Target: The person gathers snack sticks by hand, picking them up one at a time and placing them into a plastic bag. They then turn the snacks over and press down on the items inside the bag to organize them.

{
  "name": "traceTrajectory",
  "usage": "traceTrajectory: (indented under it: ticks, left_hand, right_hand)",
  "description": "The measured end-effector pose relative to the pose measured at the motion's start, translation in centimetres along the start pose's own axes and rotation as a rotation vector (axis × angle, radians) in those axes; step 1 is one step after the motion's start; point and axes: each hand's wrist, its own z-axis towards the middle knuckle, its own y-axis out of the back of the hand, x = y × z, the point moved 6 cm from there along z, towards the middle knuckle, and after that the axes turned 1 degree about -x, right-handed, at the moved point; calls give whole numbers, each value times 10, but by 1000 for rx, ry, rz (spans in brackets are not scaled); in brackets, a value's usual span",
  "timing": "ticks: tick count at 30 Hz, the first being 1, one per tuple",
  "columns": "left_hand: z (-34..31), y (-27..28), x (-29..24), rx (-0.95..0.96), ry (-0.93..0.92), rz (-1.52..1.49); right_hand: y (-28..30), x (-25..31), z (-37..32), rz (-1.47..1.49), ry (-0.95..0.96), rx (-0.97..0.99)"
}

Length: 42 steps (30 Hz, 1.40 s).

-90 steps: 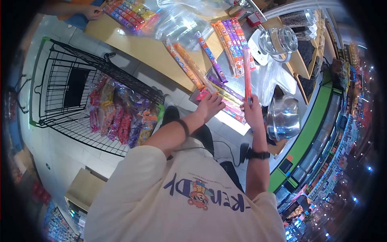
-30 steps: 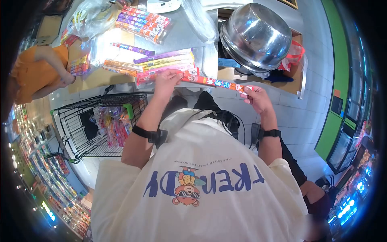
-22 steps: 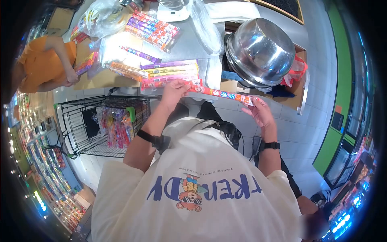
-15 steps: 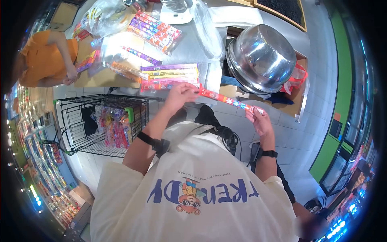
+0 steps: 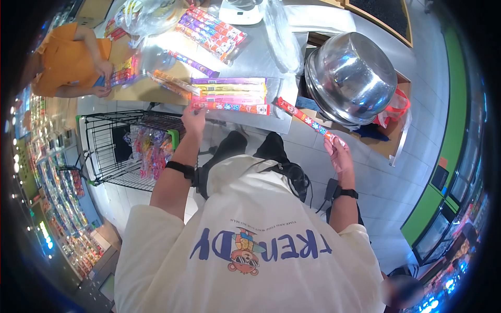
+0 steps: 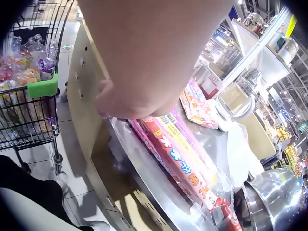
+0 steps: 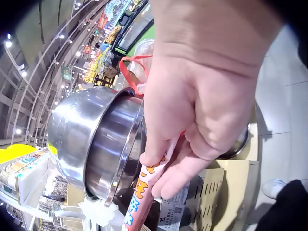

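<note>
My right hand pinches one end of a long red candy stick, whose far end points up and left towards the table edge. In the right wrist view the stick runs down from between thumb and fingers. At the left end of a row of purple, yellow, pink and red sticks, my left hand touches the pack at the table's near edge. The left wrist view shows that hand over the pack's end, its fingertips mostly hidden, with the red stick along the pack's near side.
Steel bowls stand right of the metal table. Behind the row lie a purple stick and a bagged bundle. A cart holding bagged sweets stands below left. A person in orange is at the table's left.
My left hand has let go of the red stick and moved left to the row's end. My right hand still holds the stick, now tilted more steeply. The view has shifted slightly.
</note>
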Motion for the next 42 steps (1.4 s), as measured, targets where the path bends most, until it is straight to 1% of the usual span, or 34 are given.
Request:
traceTrajectory:
  ticks: [3,4,6,7,9,10,11,13,14,17,18,19,21,23,25,27,29,30,32,33,34,35,36,37,38,41,42]
  left_hand:
    - [1,-11,11,251,229,-154]
    - [1,-11,11,244,233,-152]
    - [1,-1,9,101,120,-157]
    - [0,1,13,93,126,-154]
    - [5,1,7,123,29,-123]
    - [7,1,6,178,17,-119]
    - [10,2,6,171,20,-114]
    - [11,7,9,145,0,45]
    - [12,6,10,184,9,98]
    - [26,-2,38,172,-5,85]
    - [30,-5,46,203,-17,35]
    - [28,3,30,197,-11,46]
    - [17,5,6,338,108,-72]
    - [18,2,9,353,122,-84]
    - [21,-2,14,343,157,-271]
    - [27,-3,16,354,183,-264]
    - [29,-6,16,330,306,-555]
    - [29,-6,11,327,309,-552]
    - [28,-4,8,280,312,-364]
    - [30,-6,11,275,319,-364]
    - [33,-7,15,259,330,-346]
    - [35,-9,19,242,342,-330]
    - [35,-9,19,232,350,-333]
    - [35,-11,16,249,346,-363]
    - [34,-12,14,265,345,-392]
    - [32,-15,17,279,381,-455]
    - [28,-13,9,286,399,-507]
  right_hand:
    - [-14,-1,15,-22,-40,55]
    - [-18,-2,20,-26,-53,70]
    - [-27,-4,32,-43,-70,111]
    - [-32,-4,37,-58,-75,147]
    - [-37,-4,50,-67,-77,162]
    - [-38,-4,55,-75,-78,166]
    - [-39,-4,63,-74,-85,171]
    - [-49,-1,67,-140,-96,178]
    - [-53,2,67,-147,-89,165]
    - [-58,-2,79,-170,-151,155]
    - [-72,2,77,-206,-99,183]
    - [-76,0,82,-203,-110,188]
    - [-84,-8,95,-253,-165,208]
    - [-106,-12,95,-295,-168,179]
    - [-137,-16,94,-470,-184,280]
    - [-160,-25,92,-505,-184,268]
    - [-178,-34,92,-595,-186,306]
    - [-188,-41,90,-516,-204,293]
    - [-204,-46,83,-461,-238,259]
    - [-209,-46,80,-409,-267,224]
    - [-211,-42,79,-470,-245,183]
    - [-206,-43,81,-478,-250,189]
    - [-193,-36,88,-606,-139,131]
    - [-192,-28,90,-731,-24,74]
    - [-193,-23,91,-761,24,59]
    - [-207,-24,94,-868,-58,117]
    - [-215,-28,98,-902,-71,159]
